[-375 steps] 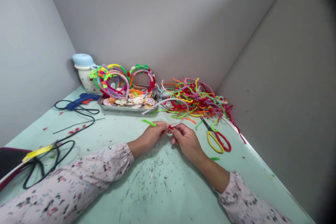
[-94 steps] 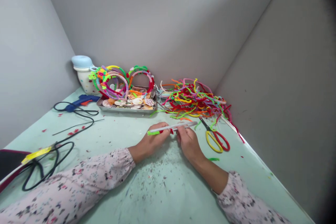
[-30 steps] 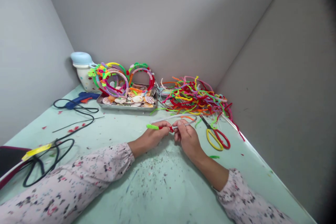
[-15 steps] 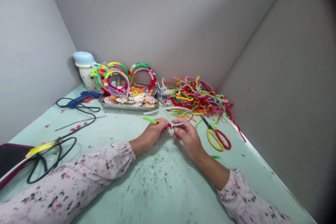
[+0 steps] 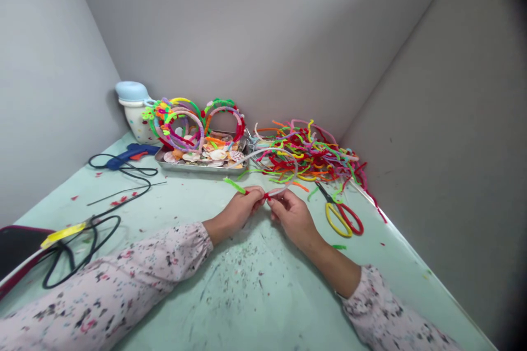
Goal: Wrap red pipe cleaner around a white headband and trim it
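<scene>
Over the table's middle, my left hand is closed around the covered end of a whitish headband. A fuzzy bright green tip sticks out to the left of that fist, with a little red beside it. My right hand pinches at a short piece of red pipe cleaner on the band, between the two hands. From there the bare band curves up and back to the left, its far end in front of the metal tray. My fingers partly hide the wrapped part.
Scissors lie right of my right hand, below a heap of coloured pipe cleaners. Shells and finished-looking fuzzy headbands fill the tray. A blue glue gun, black cord and lidded cup stand left.
My right hand has closed in on the red piece, fingers now pinched near my left hand. The bare band has tilted upward and away, its loose end rising toward the tray.
</scene>
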The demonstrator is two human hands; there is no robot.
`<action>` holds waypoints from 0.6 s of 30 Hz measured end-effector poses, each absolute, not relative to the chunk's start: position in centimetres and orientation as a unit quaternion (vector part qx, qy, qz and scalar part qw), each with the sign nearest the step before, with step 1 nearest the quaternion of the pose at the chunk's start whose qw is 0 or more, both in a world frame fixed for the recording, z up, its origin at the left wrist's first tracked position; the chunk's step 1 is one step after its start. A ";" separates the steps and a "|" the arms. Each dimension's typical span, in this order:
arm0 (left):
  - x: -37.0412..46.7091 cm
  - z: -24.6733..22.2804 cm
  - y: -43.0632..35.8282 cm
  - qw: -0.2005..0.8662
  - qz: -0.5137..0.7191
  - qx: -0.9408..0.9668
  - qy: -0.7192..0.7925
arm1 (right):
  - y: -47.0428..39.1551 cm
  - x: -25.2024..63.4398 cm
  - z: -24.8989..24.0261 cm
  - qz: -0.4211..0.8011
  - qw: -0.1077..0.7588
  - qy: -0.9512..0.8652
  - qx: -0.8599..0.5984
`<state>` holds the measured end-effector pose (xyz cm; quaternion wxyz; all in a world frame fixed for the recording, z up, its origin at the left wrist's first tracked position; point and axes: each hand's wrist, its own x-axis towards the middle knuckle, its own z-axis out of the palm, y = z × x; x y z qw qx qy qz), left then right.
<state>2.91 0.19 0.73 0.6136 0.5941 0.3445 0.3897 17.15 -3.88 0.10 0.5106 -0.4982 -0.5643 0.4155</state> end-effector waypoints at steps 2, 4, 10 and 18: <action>2.9 0.7 0.2 0.609 0.387 0.599 0.347 | -3.9 17.2 0.1 0.414 0.509 -0.564 -0.502; 2.9 0.7 0.2 0.606 0.385 0.602 0.349 | -3.8 17.2 0.1 0.413 0.509 -0.563 -0.505; 2.9 0.4 0.4 0.612 0.383 0.603 0.340 | -3.8 17.1 0.2 0.414 0.512 -0.555 -0.509; 2.8 0.4 0.3 0.614 0.375 0.604 0.344 | -3.8 17.0 0.5 0.419 0.512 -0.544 -0.516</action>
